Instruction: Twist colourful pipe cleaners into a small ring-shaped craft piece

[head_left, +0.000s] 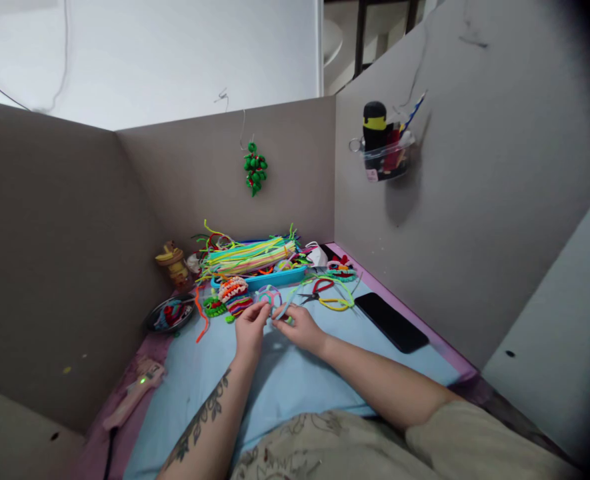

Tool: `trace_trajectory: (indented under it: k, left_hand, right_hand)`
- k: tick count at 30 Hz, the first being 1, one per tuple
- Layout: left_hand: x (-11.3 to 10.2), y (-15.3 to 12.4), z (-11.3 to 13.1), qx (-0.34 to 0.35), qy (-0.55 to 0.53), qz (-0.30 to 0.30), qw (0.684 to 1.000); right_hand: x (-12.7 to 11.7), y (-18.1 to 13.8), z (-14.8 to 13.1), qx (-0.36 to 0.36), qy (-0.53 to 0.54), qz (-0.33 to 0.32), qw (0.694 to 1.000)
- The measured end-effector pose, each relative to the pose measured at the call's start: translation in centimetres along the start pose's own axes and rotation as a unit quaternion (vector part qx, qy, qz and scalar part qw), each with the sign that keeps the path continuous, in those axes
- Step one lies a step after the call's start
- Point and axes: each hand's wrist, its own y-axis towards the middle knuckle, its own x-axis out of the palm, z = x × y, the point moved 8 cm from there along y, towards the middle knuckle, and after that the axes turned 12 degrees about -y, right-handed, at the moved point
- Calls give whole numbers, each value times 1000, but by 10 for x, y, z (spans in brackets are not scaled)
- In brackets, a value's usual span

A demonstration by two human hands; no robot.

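My left hand [249,328] and my right hand [297,327] meet over the light blue mat [285,380], fingers pinched together. Between them sits a small pastel ring woven from pipe cleaners [269,295]. The left hand pinches its lower edge. A light blue pipe cleaner strand [285,308] runs from the ring into my right fingers. Just behind the ring lie other woven pieces, one orange and white [233,288], one red and purple [239,305].
A blue tray [259,279] heaped with coloured pipe cleaners stands at the back. Red-handled pliers [313,292], a black phone [391,322], a dark bowl [169,313] and a pink glue gun [135,392] lie around. Grey cardboard walls enclose three sides; a green ornament [255,168] hangs behind.
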Motion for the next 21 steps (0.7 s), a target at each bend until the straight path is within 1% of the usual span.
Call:
trace_trajectory:
  k: [3, 4, 6, 7, 9, 12, 14, 16, 18, 21]
  left_hand:
    - [-7, 2, -2, -10, -9, 36, 999]
    - [-7, 2, -3, -12, -9, 35, 999]
    - [-3, 3, -4, -10, -7, 15, 1000]
    - [-1, 3, -4, -9, -2, 2, 1000]
    - [2, 1, -5, -13, 14, -8, 1000]
    - [4, -3, -8, -36, 32, 7, 999]
    - [5, -5, -9, -46, 26, 10, 999]
    - [6, -5, -9, -47, 15, 4, 999]
    - [6, -4, -7, -44, 4, 1, 999]
    - [6, -2, -6, -42, -12, -9, 999]
  right_hand:
    - [-3, 0, -4, -14, -6, 9, 1000]
    - [-3, 0, -5, -18, -2, 9, 1000]
    - [-5, 1, -2, -14, 16, 11, 1000]
    - [-6, 3, 2, -3, 28, 16, 999]
    - [-11, 6, 15, 44, 61, 40, 996]
    - [-19, 10, 39, 129, 131, 81, 980]
    - [-22, 13, 47, 151, 163, 92, 971]
    - [-23, 15, 48, 149, 171, 84, 970]
    - [-20, 16, 45, 135, 167, 60, 975]
    - [-15, 15, 38, 109, 134, 27, 985]
